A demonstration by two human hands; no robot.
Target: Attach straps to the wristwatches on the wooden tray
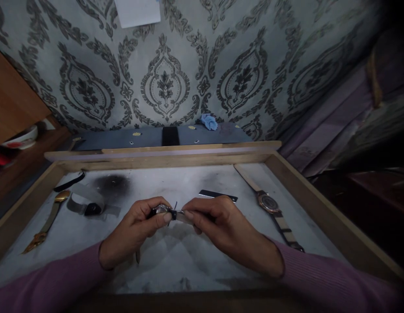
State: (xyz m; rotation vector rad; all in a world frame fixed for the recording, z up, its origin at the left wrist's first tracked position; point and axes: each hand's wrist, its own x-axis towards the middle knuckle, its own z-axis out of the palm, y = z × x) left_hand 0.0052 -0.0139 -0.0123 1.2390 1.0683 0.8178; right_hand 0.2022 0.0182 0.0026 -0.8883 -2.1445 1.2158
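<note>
My left hand (143,224) is closed around a small wristwatch (161,209) with a silver case and a dark strap end, its thumb pressed along the case. My right hand (218,217) pinches a pale watch strap (182,217) that runs from the watch. A small silver tip shows at the right fingertips; what it belongs to is hidden. Between the two hands a thin dark pin-like piece (175,204) sticks up beside the watch. Beyond the right hand lies a flat black strip (218,195).
A wooden-rimmed tray (188,152) frames the white work surface. On the left lie a gold watch (51,217), a grey-banded watch (91,208) and a black strap (69,181). A larger watch (268,202) lies right. Behind the rim is a blue crumpled cloth (208,122).
</note>
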